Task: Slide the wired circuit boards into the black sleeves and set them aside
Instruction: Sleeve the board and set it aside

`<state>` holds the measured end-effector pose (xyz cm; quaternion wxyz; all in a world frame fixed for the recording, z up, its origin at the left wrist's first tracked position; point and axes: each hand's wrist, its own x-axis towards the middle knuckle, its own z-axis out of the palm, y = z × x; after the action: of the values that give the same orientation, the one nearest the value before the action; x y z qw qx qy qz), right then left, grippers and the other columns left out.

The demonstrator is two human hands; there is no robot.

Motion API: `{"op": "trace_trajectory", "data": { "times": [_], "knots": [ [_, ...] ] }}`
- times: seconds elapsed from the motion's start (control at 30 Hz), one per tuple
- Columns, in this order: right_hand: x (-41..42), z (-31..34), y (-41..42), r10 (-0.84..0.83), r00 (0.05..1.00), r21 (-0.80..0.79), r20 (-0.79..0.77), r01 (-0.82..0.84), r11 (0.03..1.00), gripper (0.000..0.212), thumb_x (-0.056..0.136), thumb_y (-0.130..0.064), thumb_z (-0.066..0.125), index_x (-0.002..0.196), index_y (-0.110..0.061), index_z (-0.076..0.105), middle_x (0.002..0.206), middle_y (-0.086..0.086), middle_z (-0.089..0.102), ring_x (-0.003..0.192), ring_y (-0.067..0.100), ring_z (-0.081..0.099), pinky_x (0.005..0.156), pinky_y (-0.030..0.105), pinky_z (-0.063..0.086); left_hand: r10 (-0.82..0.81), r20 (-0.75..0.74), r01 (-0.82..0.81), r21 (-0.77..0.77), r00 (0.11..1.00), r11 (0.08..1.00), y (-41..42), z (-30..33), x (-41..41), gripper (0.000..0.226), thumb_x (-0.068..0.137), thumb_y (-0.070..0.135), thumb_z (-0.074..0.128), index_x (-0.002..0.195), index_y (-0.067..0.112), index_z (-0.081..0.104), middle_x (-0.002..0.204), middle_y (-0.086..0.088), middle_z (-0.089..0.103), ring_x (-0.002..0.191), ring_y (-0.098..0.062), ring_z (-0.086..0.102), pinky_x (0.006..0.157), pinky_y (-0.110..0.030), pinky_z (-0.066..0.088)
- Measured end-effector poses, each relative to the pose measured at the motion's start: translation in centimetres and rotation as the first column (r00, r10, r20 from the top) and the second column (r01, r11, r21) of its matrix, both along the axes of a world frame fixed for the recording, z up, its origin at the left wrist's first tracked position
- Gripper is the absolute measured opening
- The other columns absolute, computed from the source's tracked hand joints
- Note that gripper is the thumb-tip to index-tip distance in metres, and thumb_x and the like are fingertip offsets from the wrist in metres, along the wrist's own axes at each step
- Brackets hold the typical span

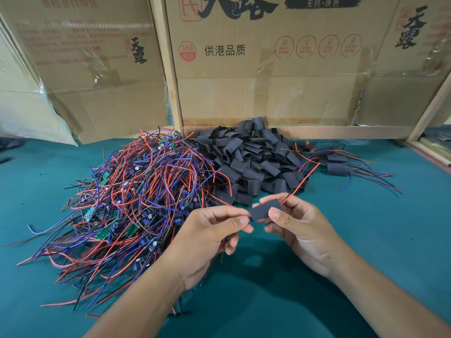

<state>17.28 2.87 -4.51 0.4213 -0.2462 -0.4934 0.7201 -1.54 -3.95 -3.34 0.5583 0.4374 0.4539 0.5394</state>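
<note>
A black sleeve (pixel 264 209) is held between both hands above the green table. My right hand (pixel 296 228) pinches its right end with thumb and fingers. My left hand (pixel 212 230) pinches the sleeve's left end, where a bit of blue shows at the opening. Red and black wires (pixel 301 182) stick out of the sleeve's right end, running up and to the right. The board inside is hidden. A big tangle of wired circuit boards (pixel 136 201) lies at the left. A heap of empty black sleeves (pixel 249 159) sits behind the hands.
Several sleeved boards (pixel 338 164) with trailing wires lie at the right rear. Cardboard boxes (pixel 244 69) and wooden posts wall off the back of the green table (pixel 366 240). A wooden frame edge (pixel 434 154) runs along the far right.
</note>
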Motion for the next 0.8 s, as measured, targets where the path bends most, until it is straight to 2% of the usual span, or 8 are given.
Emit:
{"op": "trace_trajectory", "data": {
  "times": [0.1,0.2,0.27,0.37,0.43,0.6,0.8],
  "knots": [
    [0.0,-0.1,0.1,-0.002,1.000,-0.004,-0.001,0.002,1.000,0.030,0.077,-0.015,0.074,0.105,-0.006,0.070,0.112,0.021,0.070,0.091,0.023,0.070,0.072,0.024,0.055,-0.002,-0.071,0.005,0.045,0.998,0.999,0.0,-0.1,-0.2,0.016,0.081,0.016,0.072,0.094,0.011,0.079,0.084,-0.014,0.073,0.053,-0.014,0.048,0.049,-0.022,0.042],
    [0.0,-0.1,0.1,0.004,1.000,-0.005,-0.005,-0.004,1.000,0.032,0.078,-0.014,0.073,0.109,-0.004,0.068,0.112,0.019,0.070,0.092,0.023,0.069,0.073,0.024,0.055,0.004,-0.142,0.011,0.101,0.990,0.995,-0.1,-0.1,-0.1,0.012,0.086,0.011,0.070,0.095,0.006,0.076,0.087,-0.015,0.074,0.052,-0.015,0.051,0.048,-0.021,0.043],
    [-0.2,-0.1,-0.1,0.024,1.000,-0.004,-0.010,-0.024,1.000,0.032,0.081,-0.013,0.072,0.112,-0.004,0.067,0.114,0.018,0.070,0.091,0.023,0.069,0.074,0.024,0.055,0.031,-0.173,-0.010,0.121,0.984,0.993,0.1,-0.1,-0.1,0.011,0.090,0.005,0.067,0.099,0.000,0.063,0.088,-0.018,0.075,0.050,-0.016,0.053,0.047,-0.021,0.044],
    [-0.4,-0.1,-0.2,0.033,0.998,-0.032,-0.049,-0.035,0.999,0.037,0.083,-0.009,0.068,0.119,-0.004,0.063,0.118,0.017,0.069,0.090,0.023,0.069,0.074,0.024,0.056,0.050,-0.165,-0.032,0.111,0.985,0.993,0.4,-0.1,0.0,0.020,0.090,0.002,0.067,0.098,0.001,0.049,0.087,-0.021,0.074,0.048,-0.018,0.054,0.046,-0.022,0.044],
    [-0.7,-0.2,-0.3,0.009,0.997,-0.090,-0.077,-0.016,0.996,0.040,0.082,-0.011,0.067,0.121,-0.004,0.061,0.119,0.018,0.070,0.088,0.024,0.069,0.073,0.025,0.056,0.051,-0.184,-0.028,0.121,0.982,0.992,0.5,-0.2,0.1,0.020,0.089,0.001,0.067,0.096,0.002,0.049,0.084,-0.020,0.073,0.047,-0.019,0.055,0.046,-0.023,0.044],
    [-1.1,-0.6,-0.5,-0.052,0.996,-0.234,-0.078,0.033,0.972,0.031,0.078,-0.014,0.067,0.106,-0.001,0.065,0.105,0.020,0.073,0.081,0.021,0.073,0.069,0.025,0.057,0.076,-0.262,-0.041,0.138,0.962,0.990,0.6,-0.8,0.2,0.019,0.090,0.000,0.069,0.095,0.003,0.051,0.082,-0.019,0.072,0.050,-0.021,0.059,0.048,-0.026,0.047],
    [-0.6,-0.4,-0.4,0.004,0.999,-0.150,-0.044,-0.011,0.989,0.037,0.084,-0.009,0.063,0.120,-0.001,0.057,0.117,0.019,0.071,0.084,0.031,0.073,0.075,0.028,0.058,0.101,-0.307,-0.060,0.140,0.946,0.988,0.8,-1.1,0.0,0.017,0.090,0.000,0.068,0.095,0.004,0.052,0.079,-0.015,0.070,0.050,-0.022,0.061,0.048,-0.027,0.047]
  ]
}}
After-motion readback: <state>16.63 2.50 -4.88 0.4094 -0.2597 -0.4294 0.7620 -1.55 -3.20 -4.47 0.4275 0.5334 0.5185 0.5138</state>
